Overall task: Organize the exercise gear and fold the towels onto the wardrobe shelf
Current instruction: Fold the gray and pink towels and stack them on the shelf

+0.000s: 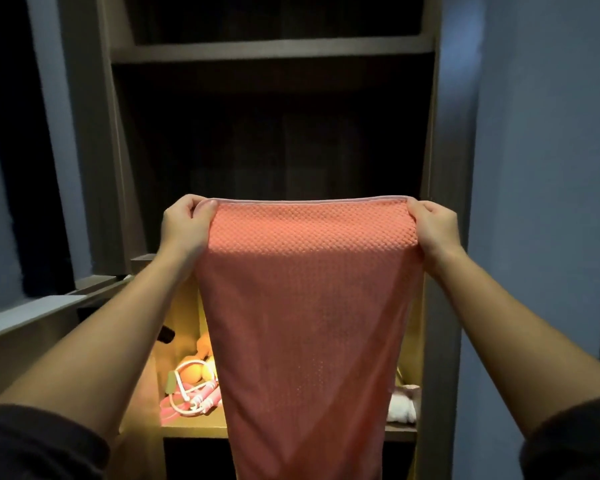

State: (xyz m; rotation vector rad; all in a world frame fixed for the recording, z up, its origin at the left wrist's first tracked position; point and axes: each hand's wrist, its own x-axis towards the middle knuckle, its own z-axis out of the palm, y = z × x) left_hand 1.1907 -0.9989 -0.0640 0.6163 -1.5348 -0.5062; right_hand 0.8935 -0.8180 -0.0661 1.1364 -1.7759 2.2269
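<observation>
A coral-pink waffle towel (pixel 309 306) hangs full length in front of the wardrobe, stretched flat between both hands. My left hand (pixel 184 225) pinches its top left corner and my right hand (pixel 433 225) pinches the top right corner. Behind the towel, on the lit wardrobe shelf (pixel 194 432), lies a pink and white skipping rope (pixel 191 398) with orange gear (pixel 201 367) behind it. A white towel (pixel 404 405) lies crumpled at the shelf's right end. Most of the shelf is hidden by the hanging towel.
Dark wooden wardrobe shelves (pixel 271 51) rise above the lit one. An open wardrobe door or panel (pixel 32 313) juts out at the left. A pale wall (pixel 541 168) stands close on the right.
</observation>
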